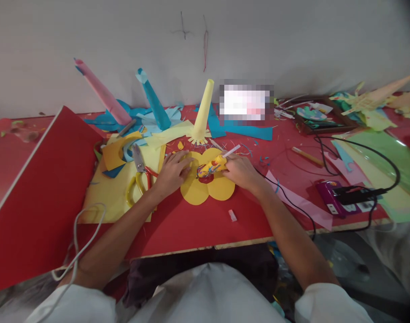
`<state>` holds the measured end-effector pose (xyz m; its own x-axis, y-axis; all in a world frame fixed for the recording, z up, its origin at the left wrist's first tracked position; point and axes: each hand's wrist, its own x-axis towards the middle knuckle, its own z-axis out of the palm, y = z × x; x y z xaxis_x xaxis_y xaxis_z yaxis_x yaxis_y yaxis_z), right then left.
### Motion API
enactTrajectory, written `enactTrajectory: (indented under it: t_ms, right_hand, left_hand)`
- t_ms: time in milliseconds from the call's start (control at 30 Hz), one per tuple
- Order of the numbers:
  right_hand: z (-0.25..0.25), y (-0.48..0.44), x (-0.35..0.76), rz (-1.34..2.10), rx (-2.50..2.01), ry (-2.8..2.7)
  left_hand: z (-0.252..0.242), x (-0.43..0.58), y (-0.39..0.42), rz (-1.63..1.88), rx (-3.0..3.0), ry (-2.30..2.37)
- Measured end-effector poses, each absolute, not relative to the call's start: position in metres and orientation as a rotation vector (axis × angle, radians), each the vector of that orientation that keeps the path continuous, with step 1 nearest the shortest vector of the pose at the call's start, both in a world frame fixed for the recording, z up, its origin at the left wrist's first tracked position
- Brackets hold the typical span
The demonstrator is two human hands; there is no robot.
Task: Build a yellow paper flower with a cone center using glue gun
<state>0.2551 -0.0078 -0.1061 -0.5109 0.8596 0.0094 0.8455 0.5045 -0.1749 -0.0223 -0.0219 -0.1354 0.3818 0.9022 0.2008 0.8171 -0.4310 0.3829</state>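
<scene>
A yellow paper flower [195, 192] with rounded petals lies flat on the red table, with a hole at its middle where red shows through. My right hand [242, 172] is closed around a yellow glue gun [212, 167], its nozzle pointing left over the flower's centre. A whitish glue stick [232, 150] juts from the back of the gun. My left hand [175, 172] rests on the flower's left petals, fingers stretched out and holding nothing. Just behind the flower stands a pale yellow paper cone [204, 114] with a fringed base.
Scissors [140, 168] with yellow and red handles lie on paper sheets at left. Blue [155, 101] and pink cones [104, 94] stand behind. A red board [40, 197] leans at far left. To the right are a pink strip [300, 204], a purple power strip [342, 197] and cables.
</scene>
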Motion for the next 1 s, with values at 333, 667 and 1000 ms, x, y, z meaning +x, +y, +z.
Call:
enactTrajectory:
  t_ms: [333, 667, 1000]
  right_hand:
    - [-0.102, -0.008, 0.261, 0.277, -1.447, -2.694]
    - [-0.101, -0.007, 0.265, 0.305, -1.410, -2.711]
    - [-0.100, -0.008, 0.268, 0.327, -1.404, -2.699]
  left_hand:
    - [-0.135, -0.023, -0.021, 0.542, 2.419, 1.522]
    - [-0.135, -0.023, -0.022, 0.534, 2.418, 1.523]
    - [-0.133, -0.022, -0.022, 0.544, 2.411, 1.530]
